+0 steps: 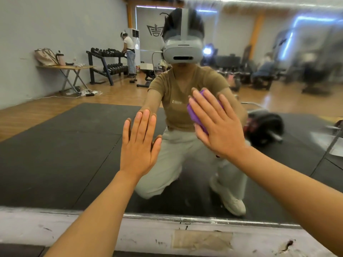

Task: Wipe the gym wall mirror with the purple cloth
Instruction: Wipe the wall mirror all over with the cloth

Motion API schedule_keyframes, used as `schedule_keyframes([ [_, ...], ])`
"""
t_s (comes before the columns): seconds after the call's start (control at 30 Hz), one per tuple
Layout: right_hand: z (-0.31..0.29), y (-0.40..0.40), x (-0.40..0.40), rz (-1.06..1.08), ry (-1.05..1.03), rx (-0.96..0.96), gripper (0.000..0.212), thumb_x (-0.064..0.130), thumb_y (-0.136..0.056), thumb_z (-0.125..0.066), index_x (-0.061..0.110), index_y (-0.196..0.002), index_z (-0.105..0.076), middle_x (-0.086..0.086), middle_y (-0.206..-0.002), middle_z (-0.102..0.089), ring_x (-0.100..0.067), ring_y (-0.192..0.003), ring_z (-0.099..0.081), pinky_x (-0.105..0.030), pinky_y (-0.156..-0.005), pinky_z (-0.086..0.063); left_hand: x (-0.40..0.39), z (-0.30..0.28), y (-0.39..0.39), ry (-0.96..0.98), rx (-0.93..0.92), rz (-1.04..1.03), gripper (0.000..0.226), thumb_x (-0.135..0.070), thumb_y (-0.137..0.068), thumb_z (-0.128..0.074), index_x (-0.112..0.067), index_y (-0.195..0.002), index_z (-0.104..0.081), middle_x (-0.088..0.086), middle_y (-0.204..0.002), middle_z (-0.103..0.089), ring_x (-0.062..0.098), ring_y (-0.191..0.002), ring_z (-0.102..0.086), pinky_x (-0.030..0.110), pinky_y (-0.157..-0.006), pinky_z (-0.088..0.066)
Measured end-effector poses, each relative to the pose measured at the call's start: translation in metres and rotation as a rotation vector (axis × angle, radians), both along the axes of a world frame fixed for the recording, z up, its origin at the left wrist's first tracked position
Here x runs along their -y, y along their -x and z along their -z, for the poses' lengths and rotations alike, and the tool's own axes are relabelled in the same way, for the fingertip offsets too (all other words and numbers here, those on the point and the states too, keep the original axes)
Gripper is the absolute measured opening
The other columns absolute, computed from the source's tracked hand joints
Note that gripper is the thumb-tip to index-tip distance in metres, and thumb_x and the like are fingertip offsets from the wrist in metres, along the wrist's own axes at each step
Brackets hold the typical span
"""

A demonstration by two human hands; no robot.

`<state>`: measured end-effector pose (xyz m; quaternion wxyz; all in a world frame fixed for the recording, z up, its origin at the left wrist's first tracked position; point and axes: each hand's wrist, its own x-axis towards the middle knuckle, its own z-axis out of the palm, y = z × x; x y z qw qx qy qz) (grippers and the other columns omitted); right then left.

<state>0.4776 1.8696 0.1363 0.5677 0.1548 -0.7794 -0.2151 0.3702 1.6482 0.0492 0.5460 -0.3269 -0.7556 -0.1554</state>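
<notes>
glossy mirror (74,145), seemingly soft purple cloth (196,115)

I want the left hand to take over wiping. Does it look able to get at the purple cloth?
Probably yes. The left hand lies flat on the mirror beside the purple cloth, with bare glass between them. But the right hand covers most of the cloth.

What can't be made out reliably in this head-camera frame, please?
- Purple cloth: mostly hidden under the flat right hand; its full size is unknown.
- Mirror: cut off by the top and side edges; its right part is smeared and blurred.
- Left hand: its palm is hidden, so firm pressing cannot be confirmed.
</notes>
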Motion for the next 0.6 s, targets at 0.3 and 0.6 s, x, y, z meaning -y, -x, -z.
schedule_keyframes([
  [0.3,0.092,0.015,0.031,-0.035,0.290,-0.008,0.061,0.032,-0.104,-0.050,0.010,-0.156,-0.026,-0.007,-0.166,-0.018,-0.026,-0.155,-0.009,-0.047,-0.126,-0.011,-0.001,0.000,0.002,-0.021,-0.020,0.015,0.060,-0.041,-0.110,-0.023,-0.011,-0.158,-0.002,-0.002,-0.167,0.020,0.017,-0.155,0.010,0.043,-0.126,0.004],
  [0.6,0.302,-0.002,0.034,0.122,0.010,0.455,0.055,0.036,-0.111,-0.005,0.016,-0.161,0.002,-0.003,-0.168,-0.001,-0.022,-0.156,0.006,-0.041,-0.126,0.008,-0.002,0.003,0.003,-0.032,-0.035,0.011,0.061,-0.040,-0.109,-0.024,-0.011,-0.158,-0.002,-0.002,-0.167,0.019,0.018,-0.155,0.008,0.043,-0.126,0.003],
])
